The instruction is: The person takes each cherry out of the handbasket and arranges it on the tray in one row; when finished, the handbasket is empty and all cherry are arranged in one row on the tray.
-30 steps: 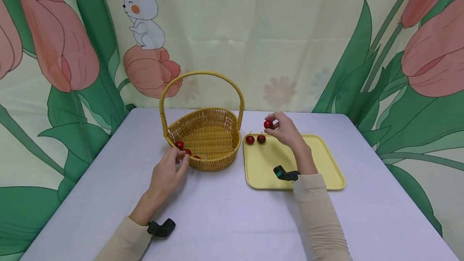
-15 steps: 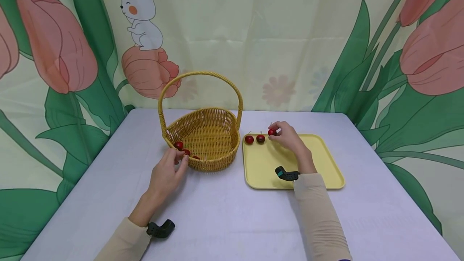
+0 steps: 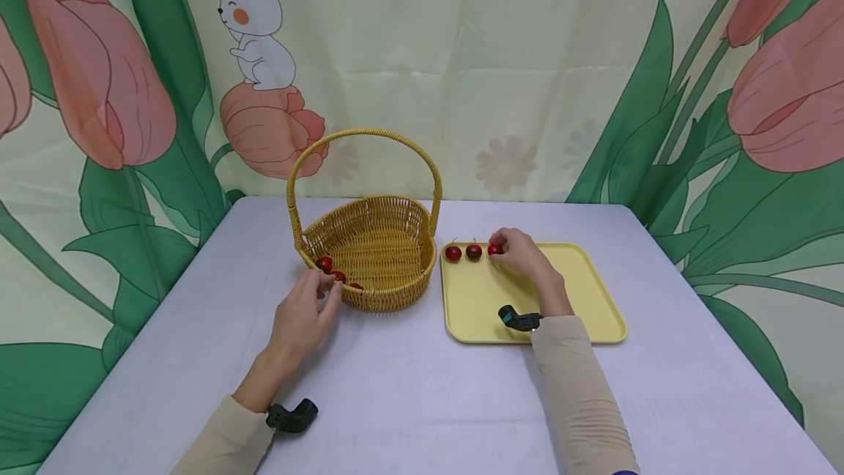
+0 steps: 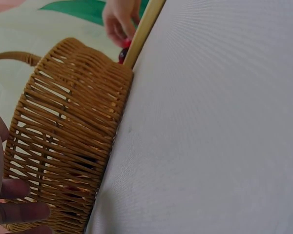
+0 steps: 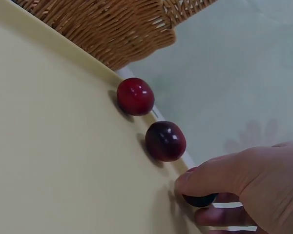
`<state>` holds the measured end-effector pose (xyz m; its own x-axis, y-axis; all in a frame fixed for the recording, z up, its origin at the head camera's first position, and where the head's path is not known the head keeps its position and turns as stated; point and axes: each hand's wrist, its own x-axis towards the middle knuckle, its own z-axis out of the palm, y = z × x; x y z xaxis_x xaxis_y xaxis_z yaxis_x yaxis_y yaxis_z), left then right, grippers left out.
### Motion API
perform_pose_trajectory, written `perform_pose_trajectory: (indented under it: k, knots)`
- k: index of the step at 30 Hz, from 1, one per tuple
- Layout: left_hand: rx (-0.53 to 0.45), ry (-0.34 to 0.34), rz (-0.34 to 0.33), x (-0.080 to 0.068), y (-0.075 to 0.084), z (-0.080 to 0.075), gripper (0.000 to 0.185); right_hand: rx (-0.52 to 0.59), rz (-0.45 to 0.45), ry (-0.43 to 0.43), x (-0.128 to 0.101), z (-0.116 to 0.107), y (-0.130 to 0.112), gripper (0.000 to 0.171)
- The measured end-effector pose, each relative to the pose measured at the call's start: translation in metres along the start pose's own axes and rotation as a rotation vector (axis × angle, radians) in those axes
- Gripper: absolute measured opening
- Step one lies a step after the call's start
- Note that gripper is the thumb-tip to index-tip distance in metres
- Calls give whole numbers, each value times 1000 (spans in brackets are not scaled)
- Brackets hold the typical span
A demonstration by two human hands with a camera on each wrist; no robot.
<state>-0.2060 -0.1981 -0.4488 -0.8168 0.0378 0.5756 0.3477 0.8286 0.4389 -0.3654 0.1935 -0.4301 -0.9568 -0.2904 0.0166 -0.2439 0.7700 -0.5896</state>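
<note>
Cherries (image 3: 338, 276) lie in wicker basket (image 3: 382, 240), just beyond left hand (image 3: 305, 316); its curled fingers rest on basket's near rim. Right of basket, yellow tray (image 3: 580, 314) on tabletop (image 3: 422, 402). Two cherries (image 3: 463, 252) sit at tray's far edge, just left of right hand (image 3: 524, 253), which pinches third cherry (image 3: 494, 248) down on tray.
</note>
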Motion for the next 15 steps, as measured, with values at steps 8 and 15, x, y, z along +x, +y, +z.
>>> perform_pose_trajectory:
  k: [8, 15]
  knots:
    - [1, -1, 2, 0, -1, 1, 20, -27, 8, -11, 1, 3, 1, 33]
    - [7, 5, 12, 0, -2, 1, 21, 4, 20, -4, -1, -4, -2, 38]
